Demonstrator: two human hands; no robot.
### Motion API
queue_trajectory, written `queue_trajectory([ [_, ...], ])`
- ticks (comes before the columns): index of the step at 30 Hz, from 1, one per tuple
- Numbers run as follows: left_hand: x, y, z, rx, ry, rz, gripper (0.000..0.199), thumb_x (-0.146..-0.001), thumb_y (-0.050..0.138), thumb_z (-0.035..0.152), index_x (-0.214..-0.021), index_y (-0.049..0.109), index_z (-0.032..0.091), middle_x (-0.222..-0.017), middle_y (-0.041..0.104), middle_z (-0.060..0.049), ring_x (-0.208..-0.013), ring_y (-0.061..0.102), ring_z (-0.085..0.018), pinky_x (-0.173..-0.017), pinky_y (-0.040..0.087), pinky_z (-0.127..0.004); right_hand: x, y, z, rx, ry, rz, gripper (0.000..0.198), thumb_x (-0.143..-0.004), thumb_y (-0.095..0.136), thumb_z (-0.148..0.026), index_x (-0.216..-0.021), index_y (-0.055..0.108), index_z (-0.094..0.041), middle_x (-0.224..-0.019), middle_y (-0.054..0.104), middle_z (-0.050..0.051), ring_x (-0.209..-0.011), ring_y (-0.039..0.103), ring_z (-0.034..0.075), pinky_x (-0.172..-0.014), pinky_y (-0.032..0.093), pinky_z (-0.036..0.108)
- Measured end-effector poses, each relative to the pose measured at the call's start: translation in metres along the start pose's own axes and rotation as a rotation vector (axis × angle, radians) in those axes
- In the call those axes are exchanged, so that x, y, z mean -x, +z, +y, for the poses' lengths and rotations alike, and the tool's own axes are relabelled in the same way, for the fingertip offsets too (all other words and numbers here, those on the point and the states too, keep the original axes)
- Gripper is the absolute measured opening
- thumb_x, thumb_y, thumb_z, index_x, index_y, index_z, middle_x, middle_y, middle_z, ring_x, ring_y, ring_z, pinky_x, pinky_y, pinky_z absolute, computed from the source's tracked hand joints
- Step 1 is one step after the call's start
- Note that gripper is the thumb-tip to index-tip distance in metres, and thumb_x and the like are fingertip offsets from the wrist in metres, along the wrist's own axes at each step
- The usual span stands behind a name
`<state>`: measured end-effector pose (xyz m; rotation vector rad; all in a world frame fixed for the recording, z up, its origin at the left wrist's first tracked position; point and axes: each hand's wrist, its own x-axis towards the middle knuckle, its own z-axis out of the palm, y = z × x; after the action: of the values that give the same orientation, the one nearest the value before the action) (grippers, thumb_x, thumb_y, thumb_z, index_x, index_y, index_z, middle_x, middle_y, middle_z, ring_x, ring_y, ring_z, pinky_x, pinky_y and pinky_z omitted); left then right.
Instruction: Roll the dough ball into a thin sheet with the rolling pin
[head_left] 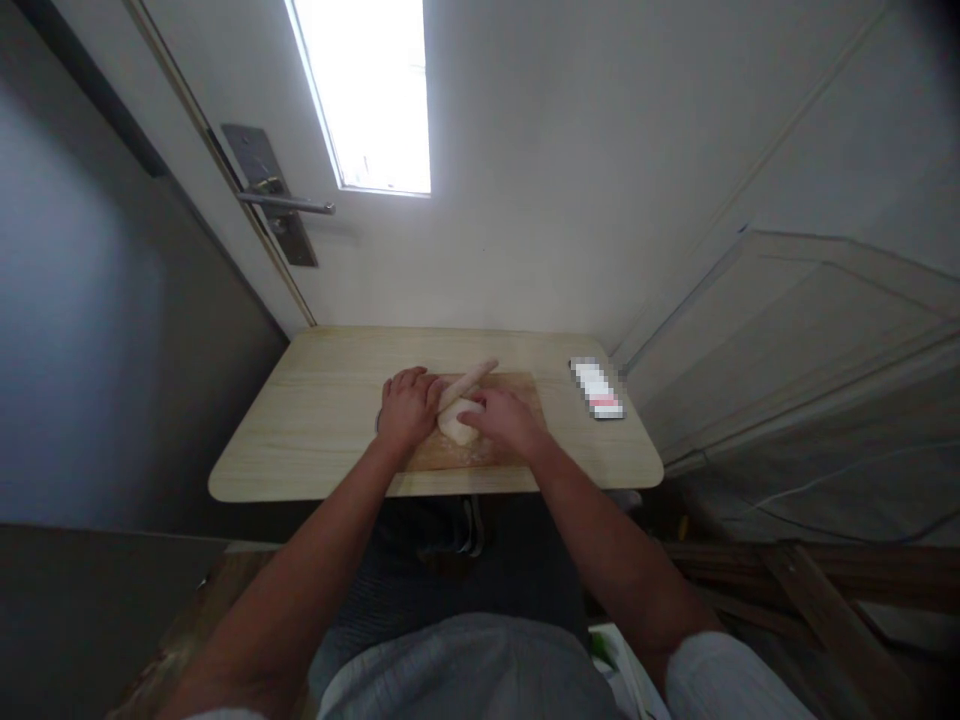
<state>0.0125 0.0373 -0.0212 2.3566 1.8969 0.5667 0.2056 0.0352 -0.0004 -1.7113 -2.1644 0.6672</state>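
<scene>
At the far left, a smooth grey upright panel (82, 280) is cut off by the picture's edge. Beside it, a silver metal lever handle (285, 203) is mounted on a white door (517, 190), and any view through the bright rectangular window pane (379, 90) is washed out. Against the door, the far edge of a pale wood-grained table with rounded corners (277, 430) is seen.

Near the middle of the table, just by the left hand (409, 408), a small curved dark rim (378, 421) is mostly covered and cannot be identified. The left hand is laid palm down with bent fingers at the left side of a brown rectangular wooden board (431, 457), close to the table's near edge; whether anything is gripped cannot be told. A pale slim wooden rolling pin (474, 376) is slanted toward the board's far edge, its lower end hidden at the left hand. On the board, between the hands, a flattened off-white piece of dough (456, 430) is partly covered. By the right hand (504, 417) it is touched with thumb and forefinger; a pinch cannot be confirmed. Near the table's right edge, a dark-edged phone (598, 388) is shown with its screen pixelated.
</scene>
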Motion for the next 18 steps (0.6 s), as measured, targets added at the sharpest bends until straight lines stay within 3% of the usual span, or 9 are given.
queue_trajectory([
  [4,-0.002,0.001,-0.005,0.022,-0.022,0.088,0.048,-0.103,0.030,0.039,-0.117,0.071,0.018,-0.128,0.067,-0.013,-0.125,0.053,-0.026,-0.110,0.036,-0.044,-0.011,0.005,0.001,-0.036,0.015,-0.072,0.025,-0.084,0.070,-0.043,-0.090,0.078,-0.020,-0.084,0.077,0.007,-0.076,0.070,0.022,-0.067,0.049,0.030],
  [9,-0.004,-0.001,-0.009,0.066,-0.016,0.105,0.052,-0.103,0.025,0.038,-0.102,0.073,0.017,-0.111,0.071,-0.012,-0.108,0.060,-0.025,-0.102,0.042,-0.041,-0.019,0.016,-0.008,-0.095,0.052,-0.043,0.027,-0.085,0.070,-0.036,-0.105,0.074,-0.019,-0.100,0.077,0.009,-0.086,0.071,0.024,-0.068,0.050,0.029],
  [14,-0.001,-0.004,-0.018,0.097,0.057,0.030,0.038,-0.096,0.041,0.037,-0.092,0.074,0.019,-0.111,0.070,-0.009,-0.109,0.059,-0.024,-0.102,0.043,-0.040,-0.023,0.021,-0.014,-0.162,0.077,-0.020,0.026,-0.085,0.068,-0.035,-0.105,0.075,-0.019,-0.101,0.077,0.010,-0.087,0.072,0.025,-0.067,0.049,0.029],
  [18,0.006,-0.005,-0.022,0.053,0.093,-0.010,0.029,-0.089,0.055,0.042,-0.098,0.072,0.020,-0.118,0.068,-0.010,-0.116,0.055,-0.028,-0.102,0.043,-0.042,-0.022,0.019,-0.015,-0.206,0.098,-0.033,0.019,-0.081,0.071,-0.031,-0.093,0.077,-0.018,-0.090,0.077,0.009,-0.080,0.071,0.023,-0.064,0.049,0.028],
])
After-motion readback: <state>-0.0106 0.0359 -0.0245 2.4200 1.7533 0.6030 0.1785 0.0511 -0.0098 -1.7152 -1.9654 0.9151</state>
